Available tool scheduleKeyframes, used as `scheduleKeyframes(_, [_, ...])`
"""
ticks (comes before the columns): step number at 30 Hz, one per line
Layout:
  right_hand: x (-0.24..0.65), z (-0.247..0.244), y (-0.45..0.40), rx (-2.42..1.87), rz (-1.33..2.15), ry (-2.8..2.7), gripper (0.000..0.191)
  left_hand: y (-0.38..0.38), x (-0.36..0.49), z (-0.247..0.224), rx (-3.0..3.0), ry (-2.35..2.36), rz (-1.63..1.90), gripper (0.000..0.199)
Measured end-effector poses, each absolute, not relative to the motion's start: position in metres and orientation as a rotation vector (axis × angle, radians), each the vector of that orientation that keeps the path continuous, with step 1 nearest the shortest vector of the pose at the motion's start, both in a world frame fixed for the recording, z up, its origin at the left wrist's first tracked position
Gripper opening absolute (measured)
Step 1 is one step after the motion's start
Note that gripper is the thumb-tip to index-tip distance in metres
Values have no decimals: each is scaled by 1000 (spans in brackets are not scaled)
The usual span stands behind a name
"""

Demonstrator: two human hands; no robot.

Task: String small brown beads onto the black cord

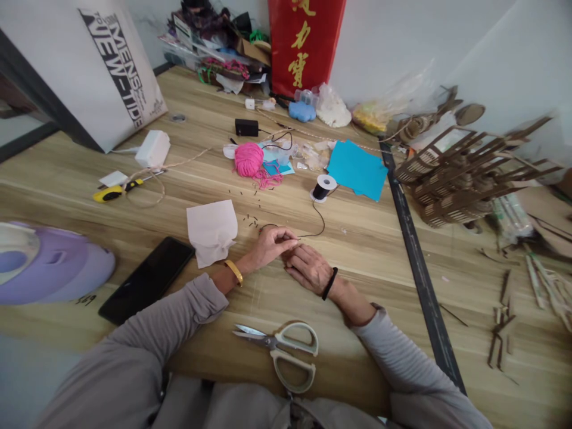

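A thin, smooth black cord (323,223) lies at the center of the frame, bowing rightward from a white plastic flanged spool (326,180), then flattening into a nearly level run toward the fingertips. It reaches the bare left hand (271,245) from the right; that hand appears nearer its end, thumb and forefinger closed in a pinch on the cord. The bare right hand (310,266) sits just below and to the right, fingers curled and nearly touching the left; whether it grips anything cannot be told. Short black clippings (252,220) dot the wood-grain tabletop (370,256) above the left hand. Left of center lies a creased, pale pink, squarish sheet (212,225); at lower center, metal scissors with looped off-white handles (273,342) point their blades left. Beyond, a fuzzy hot-pink yarn ball (248,159) and flat, bright-blue square sheets (357,170) flank the spool.
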State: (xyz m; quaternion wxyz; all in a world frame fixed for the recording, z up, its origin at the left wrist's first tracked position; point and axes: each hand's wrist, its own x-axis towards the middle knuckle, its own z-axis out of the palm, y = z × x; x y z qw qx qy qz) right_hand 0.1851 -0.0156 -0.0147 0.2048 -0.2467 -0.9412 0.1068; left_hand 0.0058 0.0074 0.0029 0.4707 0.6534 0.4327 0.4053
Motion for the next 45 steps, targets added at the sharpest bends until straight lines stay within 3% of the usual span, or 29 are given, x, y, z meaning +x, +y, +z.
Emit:
scheduleKeyframes(11, [187,-15,-7,-645,383,-2546,20,6,5,8,1447,1052,993,13])
scheduleKeyframes(21, [195,-1,-7,-698,954,-2160,22,7,4,5,1465,1027,989,12])
scheduleKeyframes(29, [211,-3,-4,-1027,1162,-1851,33,5,4,7,1630,1031,975,9])
scheduleKeyframes(36, [222,-7,3,-1057,1315,-1726,37,4,4,4,1582,1033,953,10])
scheduleKeyframes(41, [226,-7,9,-1038,1303,-1723,38,5,5,3,1576,1026,966,11])
scheduleKeyframes(45, [230,0,9,-1168,1066,-1993,22,6,5,-1,1573,1007,965,13])
